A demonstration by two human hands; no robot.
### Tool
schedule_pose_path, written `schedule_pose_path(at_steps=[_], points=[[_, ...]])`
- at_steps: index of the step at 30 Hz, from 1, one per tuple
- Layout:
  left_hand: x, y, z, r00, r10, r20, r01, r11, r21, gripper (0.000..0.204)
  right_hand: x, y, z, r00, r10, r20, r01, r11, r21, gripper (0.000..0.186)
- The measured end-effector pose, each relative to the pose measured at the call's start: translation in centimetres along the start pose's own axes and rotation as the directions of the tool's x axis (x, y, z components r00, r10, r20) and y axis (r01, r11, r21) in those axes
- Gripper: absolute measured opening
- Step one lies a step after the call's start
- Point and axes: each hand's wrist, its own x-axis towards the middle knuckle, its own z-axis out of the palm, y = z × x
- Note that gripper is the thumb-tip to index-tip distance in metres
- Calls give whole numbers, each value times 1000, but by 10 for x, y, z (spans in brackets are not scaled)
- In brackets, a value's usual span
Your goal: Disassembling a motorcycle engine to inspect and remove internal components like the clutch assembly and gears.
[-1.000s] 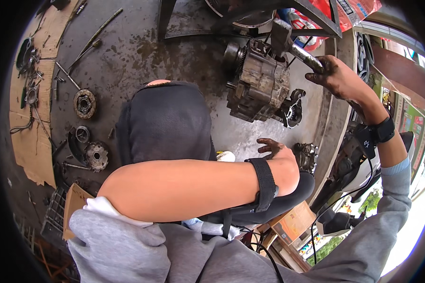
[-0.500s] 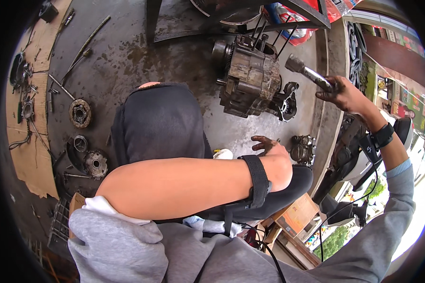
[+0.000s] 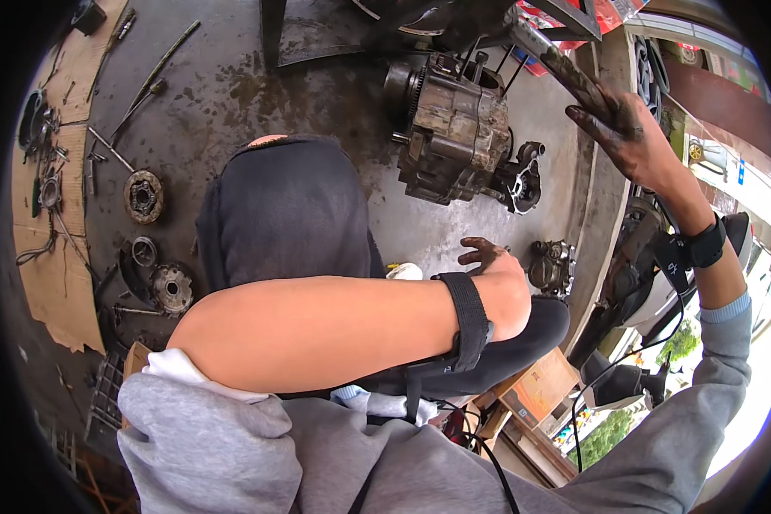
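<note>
On the floor ahead stands a greasy engine block [image 3: 456, 128] with studs rising from its far end. An open metal casing [image 3: 524, 178] adjoins its right side. My right hand [image 3: 618, 128], blackened with grease, is raised right of the engine and closed on a hammer [image 3: 535, 41]. The hammer's head is at the far end, hard to make out against the dark frame behind it. My left hand [image 3: 490, 257] hangs past my bent knee, nearer than the engine, fingers curved and apart with nothing in them. My left forearm lies across my lap.
Cardboard [image 3: 56, 283] with small parts lies at the left. Beside it are a round hub on a rod [image 3: 144, 197] and a disc-shaped part [image 3: 172, 288]. A dark metal stand [image 3: 343, 56] is beyond the engine. Another engine part [image 3: 552, 267] sits near the right-hand ledge [image 3: 598, 188].
My right hand has swung the hammer up and away, beyond the engine's right side. My left hand stays almost in place.
</note>
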Motion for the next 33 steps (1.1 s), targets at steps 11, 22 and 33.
schedule_pose_path(at_steps=[11,22,33], points=[[-14,-2,3,999,-38,-18,37,999,-23,31,15,7,-50,882,306,357,-132,890,-436,28],[-14,0,12,997,-30,70,29,1000,10,41,14,-5,5,968,182,172,-137,959,-249,34],[-14,-1,7,997,-55,48,54,998,18,44,-13,-26,-31,950,213,227,-187,974,-131,44]])
